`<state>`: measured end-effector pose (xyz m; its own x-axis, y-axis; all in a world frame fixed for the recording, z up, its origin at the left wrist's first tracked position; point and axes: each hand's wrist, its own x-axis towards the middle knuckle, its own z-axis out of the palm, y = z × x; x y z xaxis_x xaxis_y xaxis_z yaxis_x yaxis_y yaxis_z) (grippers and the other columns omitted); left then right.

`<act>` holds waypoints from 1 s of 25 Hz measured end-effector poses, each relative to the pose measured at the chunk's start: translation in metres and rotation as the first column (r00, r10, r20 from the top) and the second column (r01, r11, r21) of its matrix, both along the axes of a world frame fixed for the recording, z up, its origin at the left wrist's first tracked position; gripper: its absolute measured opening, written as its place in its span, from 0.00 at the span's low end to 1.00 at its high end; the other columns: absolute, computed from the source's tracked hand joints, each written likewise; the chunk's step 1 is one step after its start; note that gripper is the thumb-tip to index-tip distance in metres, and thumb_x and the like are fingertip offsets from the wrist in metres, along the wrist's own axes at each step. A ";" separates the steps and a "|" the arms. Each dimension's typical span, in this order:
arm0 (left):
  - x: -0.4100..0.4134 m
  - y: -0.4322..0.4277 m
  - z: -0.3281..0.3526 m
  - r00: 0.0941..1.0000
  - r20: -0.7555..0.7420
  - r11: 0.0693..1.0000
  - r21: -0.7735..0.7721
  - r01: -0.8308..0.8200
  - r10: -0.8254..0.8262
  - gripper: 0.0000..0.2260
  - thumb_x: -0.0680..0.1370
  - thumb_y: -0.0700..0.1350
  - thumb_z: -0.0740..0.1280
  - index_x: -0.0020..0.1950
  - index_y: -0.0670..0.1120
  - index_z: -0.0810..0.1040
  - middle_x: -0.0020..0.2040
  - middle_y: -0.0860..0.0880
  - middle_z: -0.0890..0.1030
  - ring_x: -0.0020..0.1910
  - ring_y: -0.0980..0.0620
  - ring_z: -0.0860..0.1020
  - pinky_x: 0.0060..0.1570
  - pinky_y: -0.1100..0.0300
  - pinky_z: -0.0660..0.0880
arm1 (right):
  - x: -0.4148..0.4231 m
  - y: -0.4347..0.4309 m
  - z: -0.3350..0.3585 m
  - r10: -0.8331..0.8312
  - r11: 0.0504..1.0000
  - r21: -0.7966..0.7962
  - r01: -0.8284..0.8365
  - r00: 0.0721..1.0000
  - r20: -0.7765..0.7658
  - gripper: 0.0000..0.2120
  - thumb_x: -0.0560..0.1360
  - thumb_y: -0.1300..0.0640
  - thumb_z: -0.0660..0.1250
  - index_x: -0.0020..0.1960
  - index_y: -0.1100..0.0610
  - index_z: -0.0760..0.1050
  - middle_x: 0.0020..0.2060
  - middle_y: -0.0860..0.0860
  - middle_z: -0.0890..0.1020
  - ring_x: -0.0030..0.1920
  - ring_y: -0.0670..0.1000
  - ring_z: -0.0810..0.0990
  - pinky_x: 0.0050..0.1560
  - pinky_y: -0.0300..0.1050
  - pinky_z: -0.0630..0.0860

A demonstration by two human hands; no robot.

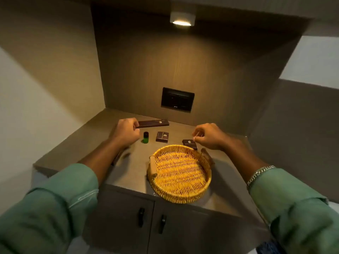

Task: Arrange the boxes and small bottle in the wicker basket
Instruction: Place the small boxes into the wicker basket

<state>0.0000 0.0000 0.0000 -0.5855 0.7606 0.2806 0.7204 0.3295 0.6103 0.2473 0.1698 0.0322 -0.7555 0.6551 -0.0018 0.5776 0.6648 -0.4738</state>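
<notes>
Head view | boxes: 3, one long box (153, 123) in left hand (125, 132) fingers | bottle (145, 137): 1 | basket (179, 173): 1 | right hand (209, 136) fingers curled, empty

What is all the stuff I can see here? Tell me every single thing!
wicker basket: one, yellow, round, empty, near front of counter
long box: one, dark brown, back of counter, left end at the left hand
small boxes: two, dark brown; one in the middle, one just behind the basket
small bottle: one, green with black cap, upright, left of the middle box
counter: one, grey-brown
cupboard doors: two, black handles, below counter
wall socket panel: one, black
lamp: one, lit, overhead
bracelet: one, silver, right wrist
left hand: green sleeve, fingers at the long box
right hand: green sleeve, above the counter
</notes>
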 end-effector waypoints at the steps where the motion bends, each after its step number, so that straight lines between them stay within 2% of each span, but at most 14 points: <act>1: -0.002 0.002 -0.002 0.998 -0.007 0.998 -0.027 -0.061 0.061 0.05 0.75 0.42 0.67 0.51 0.48 0.78 0.48 0.45 0.80 0.42 0.52 0.77 0.39 0.56 0.77 | -0.005 0.011 -0.004 -0.007 1.000 -0.022 0.008 0.999 0.034 0.08 0.76 0.59 0.68 0.55 0.55 0.78 0.52 0.54 0.81 0.48 0.48 0.80 0.38 0.36 0.76; 2: -0.005 0.008 -0.005 0.995 -0.037 0.995 -0.022 -0.096 0.095 0.06 0.76 0.41 0.67 0.52 0.47 0.78 0.50 0.45 0.80 0.45 0.52 0.76 0.41 0.56 0.76 | -0.010 0.021 -0.006 -0.014 0.999 -0.039 0.017 0.997 0.075 0.10 0.76 0.61 0.67 0.57 0.55 0.77 0.54 0.54 0.81 0.49 0.49 0.79 0.39 0.37 0.75; 4: -0.004 0.024 -0.007 0.992 -0.107 0.998 -0.004 -0.067 0.066 0.08 0.76 0.41 0.66 0.54 0.47 0.78 0.52 0.45 0.79 0.49 0.52 0.74 0.46 0.57 0.73 | -0.019 0.037 -0.017 0.002 0.992 -0.127 0.021 0.984 0.180 0.17 0.74 0.65 0.68 0.61 0.55 0.76 0.58 0.54 0.79 0.53 0.50 0.77 0.40 0.37 0.74; 7: 0.005 0.063 0.005 0.970 -0.212 0.993 -0.017 0.117 -0.118 0.11 0.76 0.42 0.67 0.58 0.45 0.78 0.56 0.44 0.79 0.55 0.48 0.74 0.55 0.52 0.75 | -0.034 0.056 -0.028 0.100 0.980 -0.196 -0.032 0.933 0.345 0.27 0.70 0.65 0.72 0.67 0.54 0.73 0.62 0.54 0.77 0.59 0.53 0.75 0.49 0.41 0.74; 9: 0.008 0.087 0.007 0.950 -0.193 0.962 -0.165 0.216 -0.246 0.17 0.74 0.44 0.68 0.63 0.46 0.75 0.60 0.43 0.78 0.59 0.46 0.75 0.58 0.49 0.75 | -0.039 0.062 -0.034 0.101 0.988 -0.149 -0.048 0.923 0.372 0.27 0.68 0.61 0.75 0.66 0.53 0.74 0.62 0.53 0.77 0.60 0.54 0.75 0.53 0.45 0.73; 11: 0.010 0.104 0.001 0.928 -0.126 0.875 -0.396 0.278 -0.352 0.23 0.73 0.44 0.70 0.68 0.47 0.71 0.65 0.43 0.76 0.62 0.43 0.74 0.61 0.48 0.74 | -0.041 0.067 -0.045 0.080 0.993 -0.107 -0.044 0.931 0.356 0.24 0.68 0.59 0.76 0.62 0.51 0.75 0.59 0.51 0.78 0.57 0.52 0.76 0.51 0.45 0.74; 14: 0.005 0.129 -0.010 0.858 -0.166 0.721 -0.631 0.287 -0.486 0.18 0.72 0.43 0.70 0.62 0.47 0.75 0.59 0.43 0.78 0.61 0.42 0.75 0.65 0.45 0.67 | -0.042 0.070 -0.053 0.052 0.998 -0.052 -0.038 0.947 0.317 0.19 0.68 0.59 0.76 0.57 0.50 0.76 0.56 0.51 0.79 0.55 0.52 0.77 0.51 0.46 0.77; 16: 0.000 0.138 -0.015 0.844 -0.146 0.670 -0.683 0.292 -0.517 0.16 0.71 0.44 0.71 0.58 0.47 0.77 0.56 0.43 0.80 0.60 0.43 0.75 0.66 0.44 0.65 | -0.041 0.070 -0.054 0.038 0.999 -0.037 -0.029 0.956 0.291 0.19 0.68 0.60 0.76 0.57 0.50 0.76 0.56 0.51 0.79 0.56 0.53 0.78 0.52 0.46 0.78; 20: -0.004 0.145 -0.008 0.842 -0.065 0.694 -0.602 0.394 -0.535 0.22 0.68 0.45 0.76 0.60 0.46 0.75 0.56 0.44 0.78 0.55 0.45 0.77 0.56 0.51 0.76 | -0.028 0.062 -0.033 -0.010 1.000 0.010 0.009 0.987 0.157 0.21 0.68 0.57 0.75 0.60 0.51 0.75 0.56 0.52 0.80 0.53 0.50 0.78 0.48 0.41 0.77; 23: 0.003 0.139 0.014 0.839 -0.058 0.777 -0.418 0.471 -0.540 0.23 0.66 0.45 0.77 0.59 0.45 0.76 0.54 0.45 0.77 0.53 0.47 0.76 0.51 0.54 0.77 | -0.009 0.041 -0.009 0.028 0.997 0.065 -0.033 0.997 0.078 0.23 0.68 0.54 0.76 0.61 0.51 0.75 0.56 0.50 0.80 0.51 0.45 0.77 0.44 0.36 0.74; 25: 0.014 0.125 0.024 0.812 -0.083 0.788 -0.312 0.530 -0.578 0.26 0.65 0.50 0.78 0.61 0.46 0.75 0.54 0.48 0.75 0.54 0.49 0.73 0.49 0.57 0.74 | 0.007 0.018 0.002 0.062 0.997 0.047 -0.066 0.995 0.078 0.21 0.68 0.51 0.76 0.59 0.49 0.75 0.54 0.47 0.79 0.49 0.43 0.76 0.40 0.34 0.71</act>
<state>0.0135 0.1255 0.0239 -0.0033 0.9971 0.0764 0.9093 -0.0288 0.4152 0.2538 0.1874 0.0340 -0.7947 0.6063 -0.0301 0.5666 0.7231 -0.3950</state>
